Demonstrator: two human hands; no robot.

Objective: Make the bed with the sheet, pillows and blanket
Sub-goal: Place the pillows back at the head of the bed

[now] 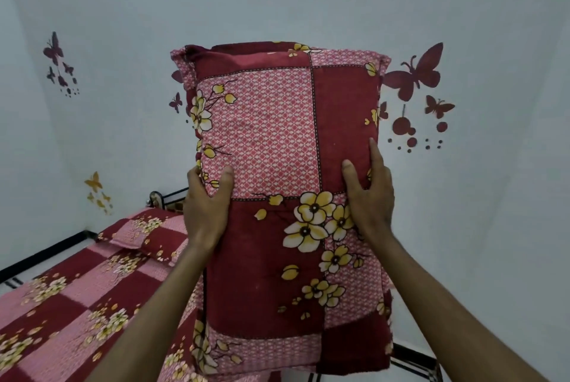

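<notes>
I hold a pillow (287,165) upright in the air in front of me, in a red and pink patchwork case with yellow flowers. My left hand (208,206) grips its left edge, thumb on the front. My right hand (368,196) grips its right edge, thumb on the front too. Below on the left lies the bed, covered with a sheet (61,313) in the same pattern. A second pillow (145,236) lies flat at the head of the bed. No blanket is in view.
A pale wall with dark red butterfly stickers (416,76) stands behind the pillow. A black metal bed frame (168,196) shows at the head, and another black frame part (413,360) at the lower right. A dark skirting line (40,255) runs along the left wall.
</notes>
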